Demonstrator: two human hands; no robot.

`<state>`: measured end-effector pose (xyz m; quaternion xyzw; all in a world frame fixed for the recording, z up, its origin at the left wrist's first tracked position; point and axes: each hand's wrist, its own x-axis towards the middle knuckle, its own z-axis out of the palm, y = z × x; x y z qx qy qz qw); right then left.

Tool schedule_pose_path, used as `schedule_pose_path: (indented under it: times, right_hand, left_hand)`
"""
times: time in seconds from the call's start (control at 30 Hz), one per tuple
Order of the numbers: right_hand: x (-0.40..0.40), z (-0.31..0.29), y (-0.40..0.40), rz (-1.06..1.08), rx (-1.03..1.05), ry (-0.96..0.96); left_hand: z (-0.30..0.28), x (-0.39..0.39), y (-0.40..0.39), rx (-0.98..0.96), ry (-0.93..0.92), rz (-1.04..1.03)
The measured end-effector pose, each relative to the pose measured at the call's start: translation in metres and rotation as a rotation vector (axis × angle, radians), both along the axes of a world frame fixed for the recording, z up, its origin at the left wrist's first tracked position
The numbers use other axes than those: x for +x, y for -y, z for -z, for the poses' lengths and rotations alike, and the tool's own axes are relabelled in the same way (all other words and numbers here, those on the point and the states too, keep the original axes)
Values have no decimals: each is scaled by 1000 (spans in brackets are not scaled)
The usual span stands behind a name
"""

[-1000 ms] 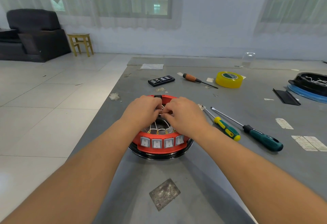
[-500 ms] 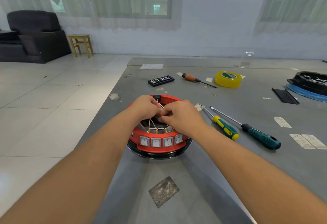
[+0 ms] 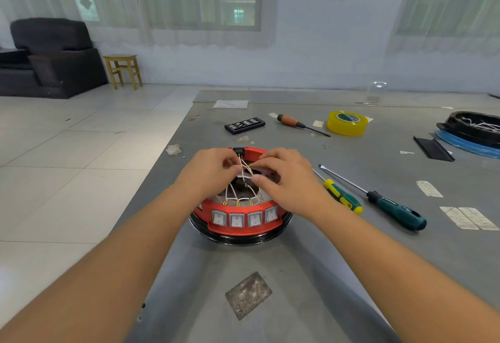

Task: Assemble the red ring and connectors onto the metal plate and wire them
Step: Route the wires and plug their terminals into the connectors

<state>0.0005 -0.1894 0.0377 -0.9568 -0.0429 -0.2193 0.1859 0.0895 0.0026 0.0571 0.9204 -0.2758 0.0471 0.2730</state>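
A red ring [image 3: 274, 227] with several grey rocker switches [image 3: 236, 219] on its front sits on a dark round plate [image 3: 238, 238] on the grey table. A black connector [image 3: 238, 151] is set in the ring's far side. Thin white wires [image 3: 244, 172] with brass terminals run from the switches up toward that connector. My left hand [image 3: 208, 172] pinches the wires near the black connector. My right hand [image 3: 286, 177] pinches a wire end with a brass terminal just right of it. Both hands cover much of the ring's inside.
To the right lie a yellow-green screwdriver [image 3: 342, 196] and a dark teal screwdriver [image 3: 395, 210]. Farther back are an orange-handled screwdriver [image 3: 290, 122], a yellow tape roll [image 3: 347, 122] and a black bit case [image 3: 244, 125]. A second black assembly on a blue disc [image 3: 473, 132] sits at the right edge.
My hands have drawn slightly apart and lifted, so the white wires now show stretched between them near the black connector. The ring and plate have not moved.
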Motion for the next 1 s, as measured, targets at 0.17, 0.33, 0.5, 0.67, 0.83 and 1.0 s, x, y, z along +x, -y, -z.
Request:
schedule_pose_path:
  times: [0.17, 0.33, 0.5, 0.67, 0.83, 1.0]
  right_hand:
    - [-16, 30, 9, 224, 427, -193]
    - [-26, 48, -4, 198, 733, -115]
    - [-35, 37, 14, 309, 429, -89]
    - [-49, 8, 96, 774, -118, -451]
    - [-50, 22, 102, 708, -118, -609]
    - [-27, 5, 68, 604, 18, -701]
  left_hand:
    - [33, -19, -43, -487, 8, -243]
    - [67, -45, -38, -650, -285, -266]
    - [66, -48, -22, -709, -298, -248]
    - [68, -48, -17, -696, -301, -254]
    - [66, -49, -12, -677, -297, -273]
    - [65, -52, -5, -657, -314, -279]
